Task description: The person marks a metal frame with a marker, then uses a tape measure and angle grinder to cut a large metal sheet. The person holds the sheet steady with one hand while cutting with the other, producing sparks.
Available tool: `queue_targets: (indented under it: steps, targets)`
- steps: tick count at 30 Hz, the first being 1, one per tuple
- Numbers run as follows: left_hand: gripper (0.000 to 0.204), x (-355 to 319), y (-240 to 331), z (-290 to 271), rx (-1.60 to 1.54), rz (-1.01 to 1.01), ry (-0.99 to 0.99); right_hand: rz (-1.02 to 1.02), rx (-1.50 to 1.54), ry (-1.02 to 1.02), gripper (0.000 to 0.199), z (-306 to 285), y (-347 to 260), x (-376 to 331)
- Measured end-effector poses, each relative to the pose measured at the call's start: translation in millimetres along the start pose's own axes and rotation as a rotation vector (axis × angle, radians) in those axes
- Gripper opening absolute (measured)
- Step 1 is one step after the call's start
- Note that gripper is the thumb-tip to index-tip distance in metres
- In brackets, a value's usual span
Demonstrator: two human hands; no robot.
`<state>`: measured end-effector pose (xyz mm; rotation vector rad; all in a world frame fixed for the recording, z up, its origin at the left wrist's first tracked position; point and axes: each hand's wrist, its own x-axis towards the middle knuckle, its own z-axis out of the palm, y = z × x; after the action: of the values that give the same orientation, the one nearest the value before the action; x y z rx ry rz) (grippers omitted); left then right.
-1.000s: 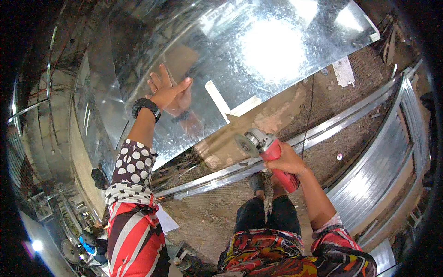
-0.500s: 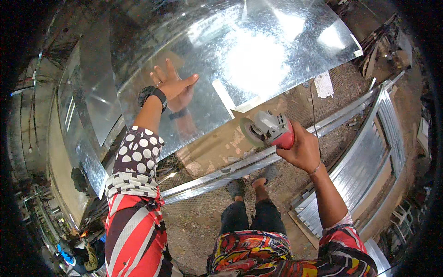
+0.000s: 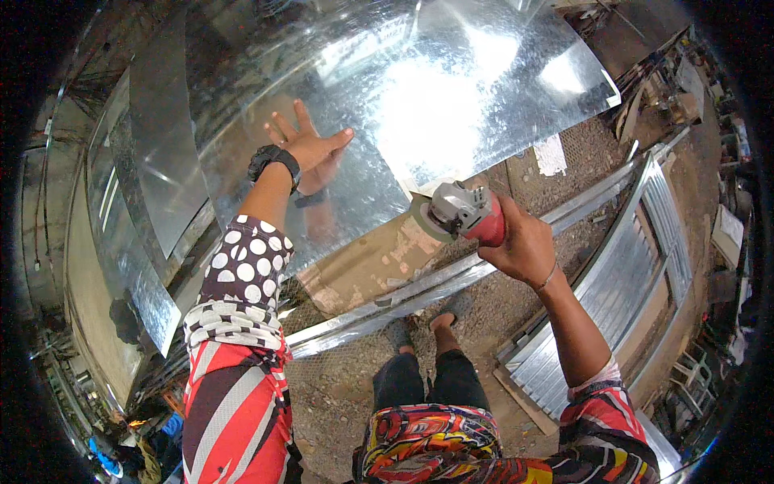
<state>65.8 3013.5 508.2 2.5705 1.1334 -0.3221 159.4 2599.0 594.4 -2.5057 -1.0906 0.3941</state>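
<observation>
My right hand is wrapped round the red body of an angle grinder, whose grey head carries a round disc. The disc sits at the near edge of a large shiny sheet of metal, by a notch in that edge; whether it touches the sheet I cannot tell. My left hand, with a black watch on its wrist, rests on the sheet with fingers spread, holding nothing. Its reflection shows in the metal below it.
Brown cardboard lies under the sheet's near edge. Long metal rails run across between the sheet and my feet. A ribbed metal panel lies at the right. More sheets stand at the left. A white paper lies beyond the grinder.
The grinder in my right hand has moved slightly left and up, closer to the sheet's edge. My left hand stays on the sheet. The whole view has shifted a little.
</observation>
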Motion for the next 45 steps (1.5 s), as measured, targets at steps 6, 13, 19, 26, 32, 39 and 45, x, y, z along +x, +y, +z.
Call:
queue_targets:
  steps: [6, 13, 19, 26, 32, 39, 45]
  targets:
    - [0.141, 3, 0, 5, 0.038, -0.011, 0.026, 0.001, -0.035, -0.039, 0.077, 1, 0, 4]
    - [0.140, -5, 4, 2, -0.003, -0.013, 0.028, 0.004, -0.049, -0.044, 0.076, 2, -1, 6]
    - [0.140, -7, 6, 0, -0.023, 0.009, 0.054, -0.006, -0.040, -0.038, 0.073, -1, -6, 7]
    - [0.138, -1, 0, 7, -0.013, -0.010, 0.035, -0.013, -0.081, -0.051, 0.069, -3, -14, 8]
    - [0.138, 2, -5, 14, 0.042, 0.009, 0.075, -0.004, -0.046, -0.028, 0.072, -4, -13, 4]
    - [0.138, 12, -11, 28, 0.095, 0.003, 0.138, 0.063, -0.043, -0.040, 0.078, -7, -5, -5]
    - [0.137, 3, -10, 37, 0.114, 0.024, 0.272, 0.045, -0.026, 0.056, 0.078, -6, 5, -21]
